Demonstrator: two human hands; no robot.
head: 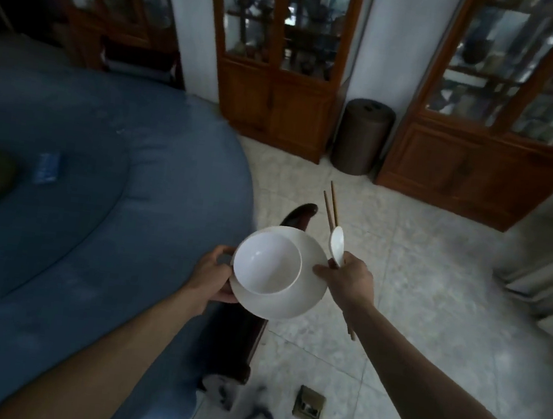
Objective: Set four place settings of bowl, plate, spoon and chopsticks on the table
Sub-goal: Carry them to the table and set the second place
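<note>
A white bowl (pixel 267 263) sits on a white plate (pixel 306 299), carried in the air beside the round table with a blue cloth (pixel 98 189). My left hand (pixel 214 273) grips the plate's left rim and touches the bowl. My right hand (pixel 346 279) holds the plate's right rim with the thumb while it also clasps a white spoon (pixel 337 244) and a pair of brown chopsticks (pixel 331 203). The chopsticks point away from me, and their other ends stick out below my wrist.
A dark wooden chair (pixel 298 217) stands under the plate against the table edge. On the table lie a blue packet (pixel 45 167) and a green blurred thing at far left. Wooden glass cabinets (pixel 277 71) and a brown bin (pixel 362 136) line the back wall. Tiled floor (pixel 430 295) spreads right.
</note>
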